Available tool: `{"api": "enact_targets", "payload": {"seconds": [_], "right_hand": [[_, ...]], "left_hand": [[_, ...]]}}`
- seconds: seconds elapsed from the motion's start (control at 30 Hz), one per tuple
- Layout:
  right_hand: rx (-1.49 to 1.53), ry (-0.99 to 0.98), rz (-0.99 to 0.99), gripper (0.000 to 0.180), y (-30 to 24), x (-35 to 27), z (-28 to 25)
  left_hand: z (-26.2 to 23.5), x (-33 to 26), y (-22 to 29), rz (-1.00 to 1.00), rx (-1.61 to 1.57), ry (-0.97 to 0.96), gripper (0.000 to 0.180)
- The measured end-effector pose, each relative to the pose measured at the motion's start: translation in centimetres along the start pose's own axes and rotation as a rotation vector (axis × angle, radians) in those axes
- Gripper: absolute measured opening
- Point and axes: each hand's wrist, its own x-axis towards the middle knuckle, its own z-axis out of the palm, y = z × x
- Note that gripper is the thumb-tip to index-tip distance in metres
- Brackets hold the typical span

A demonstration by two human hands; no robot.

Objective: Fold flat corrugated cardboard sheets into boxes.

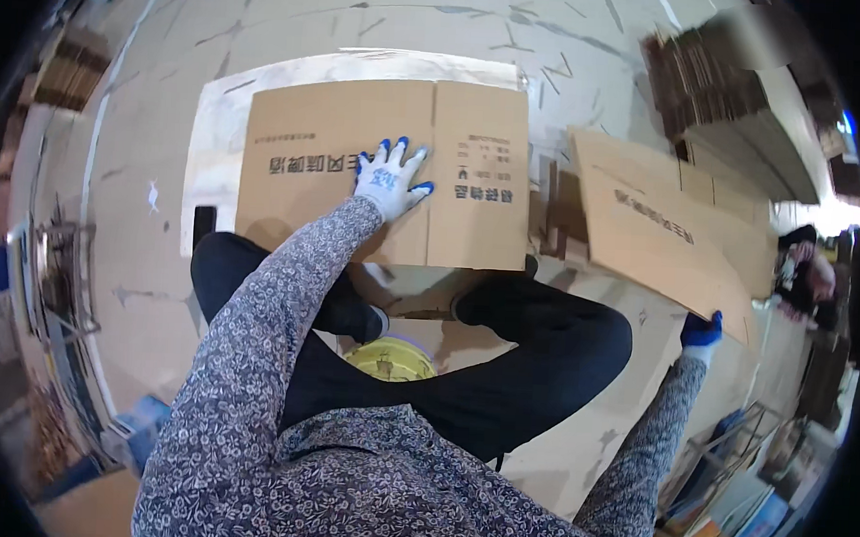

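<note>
Pressing left hand (392,179) on flat carton (386,171); right hand (702,330) grips another carton's (662,231) edge.

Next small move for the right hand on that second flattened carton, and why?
Probably draw the second flat carton leftward toward the first flat carton. The right hand grips its near edge, while the left hand lies flat on the first, pinning it.

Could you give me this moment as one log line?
left hand: flat on folded carton | right hand: gripping second carton edge
</note>
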Motion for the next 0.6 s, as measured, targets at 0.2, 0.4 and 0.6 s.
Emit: {"api": "enact_targets", "payload": {"seconds": [0.2,0.4,0.6], "right_hand": [[-0.105,-0.538,0.191,0.033,2.6,-12.7,11.9],[-0.373,-0.594,0.468,0.025,23.2,-23.9,24.7],[-0.748,-0.826,0.246,0.035,38.8,-29.3,23.5]], "left_hand": [[-2.0,-1.4,-6.0,-0.211,-0.690,0.013,0.073],[-5.2,-2.8,-16.1,-0.377,-1.694,0.104,0.073],[-4.7,-8.3,-20.9,-0.812,-0.721,0.142,0.083]]}}
